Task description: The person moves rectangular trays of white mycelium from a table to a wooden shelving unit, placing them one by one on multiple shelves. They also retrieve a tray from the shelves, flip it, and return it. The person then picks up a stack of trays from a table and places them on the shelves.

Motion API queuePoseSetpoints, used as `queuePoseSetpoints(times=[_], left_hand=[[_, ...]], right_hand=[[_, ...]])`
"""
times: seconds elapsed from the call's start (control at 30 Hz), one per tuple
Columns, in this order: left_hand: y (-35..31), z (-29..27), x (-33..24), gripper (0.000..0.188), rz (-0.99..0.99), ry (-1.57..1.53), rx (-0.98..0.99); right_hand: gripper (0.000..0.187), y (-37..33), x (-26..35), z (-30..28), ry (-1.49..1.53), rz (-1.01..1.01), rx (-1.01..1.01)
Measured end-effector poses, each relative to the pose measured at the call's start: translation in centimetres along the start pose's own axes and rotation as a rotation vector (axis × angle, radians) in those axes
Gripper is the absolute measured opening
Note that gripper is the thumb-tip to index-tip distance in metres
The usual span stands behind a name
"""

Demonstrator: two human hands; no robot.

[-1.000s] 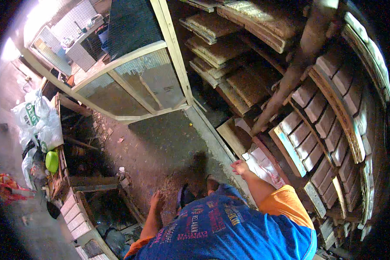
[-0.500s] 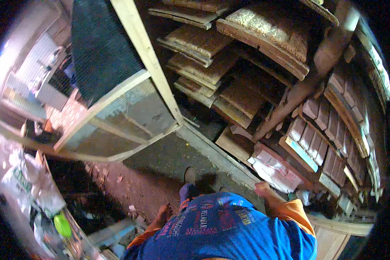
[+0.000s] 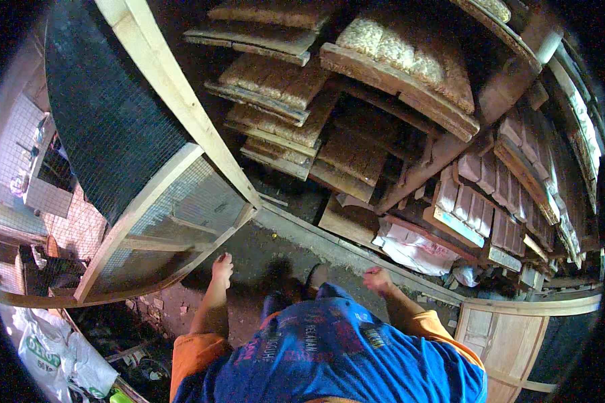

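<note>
My left hand (image 3: 223,269) is raised in front of me beside the mesh door (image 3: 188,208), its fingers loosely bent and a little apart. I see nothing in it, and a gap separates it from the door's wooden frame. My right hand (image 3: 379,280) hangs to the right with its fingers curled in and nothing visible in them. The closest thing to it is a white sack (image 3: 420,250) with red print, lying on the low part of the rack.
Wooden shelves hold boards of pale grainy slabs (image 3: 407,50) and rows of wrapped blocks (image 3: 464,205). A slanted post (image 3: 450,148) crosses them. A low concrete ledge (image 3: 309,232) edges the dirt floor. White sacks (image 3: 64,352) lie at lower left, a wooden panel (image 3: 497,342) at right.
My left hand has come up and forward from beside my body toward the mesh door. The door and shelves have shifted left in view, and more of the wooden panel shows at right.
</note>
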State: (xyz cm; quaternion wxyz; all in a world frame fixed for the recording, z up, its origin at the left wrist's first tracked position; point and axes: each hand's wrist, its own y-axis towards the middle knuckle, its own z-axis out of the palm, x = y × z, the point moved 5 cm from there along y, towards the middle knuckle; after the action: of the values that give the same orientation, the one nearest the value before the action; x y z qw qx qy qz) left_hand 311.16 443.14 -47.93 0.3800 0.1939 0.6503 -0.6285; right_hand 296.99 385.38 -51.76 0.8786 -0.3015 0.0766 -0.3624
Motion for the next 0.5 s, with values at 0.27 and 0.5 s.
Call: queuePoseSetpoints(times=[0.27, 0.5], left_hand=[[0.9, 2.3, 3.6, 0.022, 0.192, 0.549, 0.316], [-1.0, -1.8, 5.7, 0.033, -0.246, 0.237, 0.011]], right_hand=[[0.034, 4.7, 2.5, -3.9, 0.117, -0.047, 0.262], [0.019, 5.7, -1.8, -14.4, -0.722, -0.132, -0.346]])
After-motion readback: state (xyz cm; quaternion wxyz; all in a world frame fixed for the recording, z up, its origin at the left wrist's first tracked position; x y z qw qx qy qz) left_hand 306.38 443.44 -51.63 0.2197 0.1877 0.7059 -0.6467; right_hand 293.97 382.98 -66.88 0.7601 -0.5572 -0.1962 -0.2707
